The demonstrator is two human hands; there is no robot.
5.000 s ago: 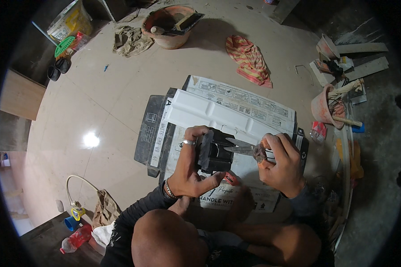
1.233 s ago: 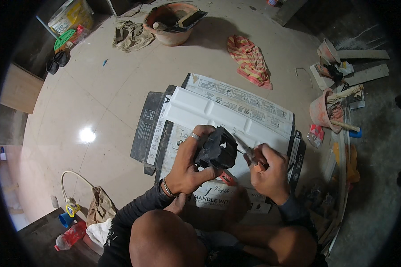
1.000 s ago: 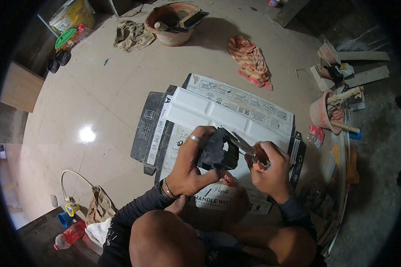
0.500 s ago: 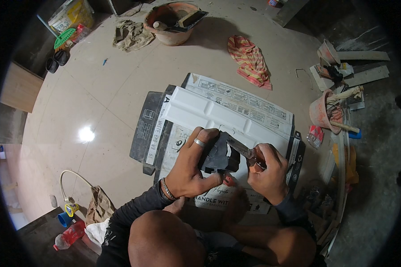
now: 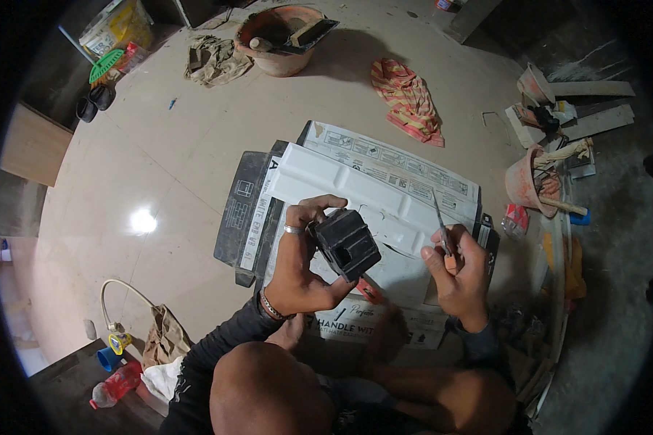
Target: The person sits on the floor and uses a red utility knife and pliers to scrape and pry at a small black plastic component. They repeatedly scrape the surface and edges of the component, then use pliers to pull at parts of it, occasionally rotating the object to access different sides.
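My left hand (image 5: 297, 264) is closed around a black box-like plastic piece (image 5: 348, 243), with ridges and a small square hole on the side facing up. My right hand (image 5: 461, 279) grips a knife (image 5: 450, 257) with an orange handle, its narrow dark blade pointing up and away from the black piece. Under both hands lies an opened flat carton (image 5: 326, 138) with a white ribbed panel (image 5: 384, 190) on it. A red tool (image 5: 370, 290) rests on the carton just below the black piece, partly hidden by my left hand.
An orange basin (image 5: 286, 65) holding a trowel stands at the far side, beside a crumpled cloth (image 5: 216, 59). A striped cloth (image 5: 406, 101) lies beyond the carton. Tool-filled bucket (image 5: 526, 181) and wood strips (image 5: 595, 123) are at right; a bottle (image 5: 116, 384) lies lower left.
The knife has come away from the black piece and moved to the right, its blade now pointing up. My left hand has turned the black piece so its holed side shows.
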